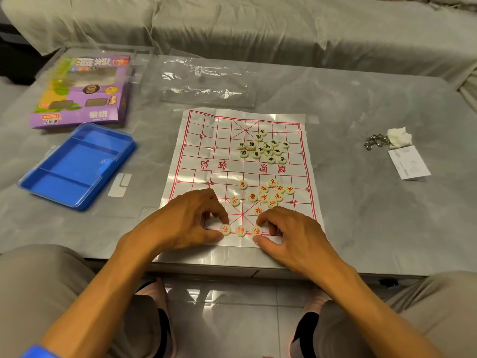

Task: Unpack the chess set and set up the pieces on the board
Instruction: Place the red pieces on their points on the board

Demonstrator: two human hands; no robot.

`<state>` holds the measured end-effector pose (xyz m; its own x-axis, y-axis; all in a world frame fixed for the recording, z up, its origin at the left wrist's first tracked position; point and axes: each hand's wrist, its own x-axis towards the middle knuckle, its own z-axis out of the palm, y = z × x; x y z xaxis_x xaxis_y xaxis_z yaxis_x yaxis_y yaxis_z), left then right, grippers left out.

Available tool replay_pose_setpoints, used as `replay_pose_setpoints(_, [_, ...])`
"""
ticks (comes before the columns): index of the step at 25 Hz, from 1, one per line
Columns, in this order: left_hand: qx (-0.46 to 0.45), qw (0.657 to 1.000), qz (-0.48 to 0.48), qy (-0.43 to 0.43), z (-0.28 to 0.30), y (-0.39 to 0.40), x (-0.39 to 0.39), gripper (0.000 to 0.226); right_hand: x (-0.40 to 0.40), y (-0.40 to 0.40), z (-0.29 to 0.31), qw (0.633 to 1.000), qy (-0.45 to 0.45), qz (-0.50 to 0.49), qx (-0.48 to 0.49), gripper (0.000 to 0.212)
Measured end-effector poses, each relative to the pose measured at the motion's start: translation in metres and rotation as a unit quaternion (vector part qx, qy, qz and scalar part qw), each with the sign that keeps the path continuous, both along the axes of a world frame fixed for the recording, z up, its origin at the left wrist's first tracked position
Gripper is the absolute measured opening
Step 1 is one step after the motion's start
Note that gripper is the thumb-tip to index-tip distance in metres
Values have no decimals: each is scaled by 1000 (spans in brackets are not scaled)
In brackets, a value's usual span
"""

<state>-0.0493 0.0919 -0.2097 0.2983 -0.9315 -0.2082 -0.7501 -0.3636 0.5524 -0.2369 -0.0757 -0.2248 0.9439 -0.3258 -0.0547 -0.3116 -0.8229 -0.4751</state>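
1. Handling these pieces should be easy, by the look of them: small, flat, hard discs, light enough to skid if nudged, so pinch each one by its rim between thumb and forefinger instead of pressing on the face.
2. Your left hand (189, 219) has thumb and forefinger curled round the left red advisor piece (225, 229) on the near edge row; your right hand (286, 235) pinches the right red advisor piece (256, 231) the same way.
3. Between them sits the red general (240, 231), untouched, so three pieces stand in one row on the near rank.
4. Discs have no long axis; what matters is the printed character. These three read upright toward you, so turn every later red piece the same way.
5. The loose red pieces (268, 193) lie scattered on your half just beyond your fingers, characters turned at all angles; the black pieces (263, 148) are clustered on the far half, beyond the river.
6. The board (196, 156) is a thin, creased, glossy sheet whose long axis runs away from you across the table (361, 215). Judging by its folds, it will shift or buckle easily, so set pieces down gently.
7. The blue tray (77, 164) and the purple box (82, 91) lie well apart to your left.
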Motion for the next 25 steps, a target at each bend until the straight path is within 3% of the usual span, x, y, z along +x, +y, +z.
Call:
replay_pose_setpoints(3, [3, 1000, 1, -4, 0, -1, 0, 21, 5, 7, -6, 999, -42, 13, -12, 43])
replay_pose_setpoints(6, [8, 1000, 8, -4, 0, -2, 1, 22, 13, 17, -13, 995, -88, 32, -46, 32])
replay_pose_setpoints(9, [10, 1000, 10, -5, -2, -2, 2, 24, 15, 15, -17, 994, -99, 28, -40, 26])
replay_pose_setpoints(13, [14, 1000, 12, 0, -2, -1, 3, 27, 12, 12, -12, 996, -87, 23, -24, 34])
replay_pose_setpoints(18, [-48, 995, 75, 37, 6, -1, 5, 20, 2, -28, 9, 989, -121, -80, 2, 21])
replay_pose_setpoints(21, [-72, 990, 118, -24, 0, -4, 10, 23, -8, -50, 16, 982, -126, -143, 12, 18])
replay_pose_setpoints(25, [-40, 988, 131, -66, -12, -6, 16, 23, 1, -63, 24, 983, -113, -141, 13, 19])
